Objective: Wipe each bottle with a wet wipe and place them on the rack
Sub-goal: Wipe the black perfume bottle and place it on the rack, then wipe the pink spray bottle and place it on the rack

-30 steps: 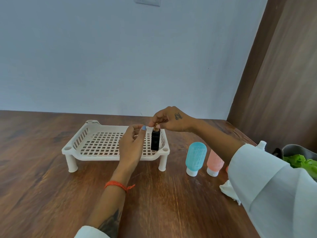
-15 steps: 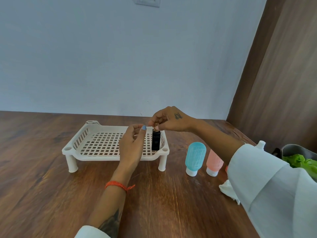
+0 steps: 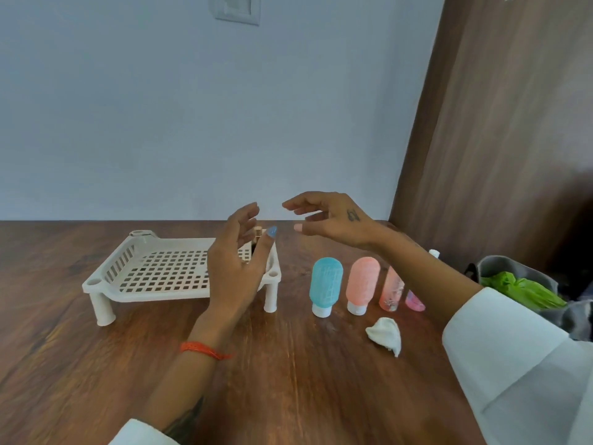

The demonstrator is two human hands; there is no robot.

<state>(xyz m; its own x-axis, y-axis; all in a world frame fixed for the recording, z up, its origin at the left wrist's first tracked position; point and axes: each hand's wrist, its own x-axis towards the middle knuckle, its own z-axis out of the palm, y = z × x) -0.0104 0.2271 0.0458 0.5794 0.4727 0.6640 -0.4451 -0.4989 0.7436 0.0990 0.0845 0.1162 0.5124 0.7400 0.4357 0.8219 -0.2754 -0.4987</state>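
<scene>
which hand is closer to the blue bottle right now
Right. The right hand hovers open above and just behind the blue bottle. The left hand is off to the bottle's left, open in front of the rack's right end.

A plain pale blue-grey painted wall [image 3: 160,107] fills the upper left and centre, with a white switch plate [image 3: 236,9] at top centre. A dark wood-grain panel [image 3: 513,123] occupies the right; a brown wooden tabletop [image 3: 64,364] spans the bottom.

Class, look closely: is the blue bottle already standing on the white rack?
No, the blue silicone bottle stands on the wooden table, right of the white plastic rack.
</scene>
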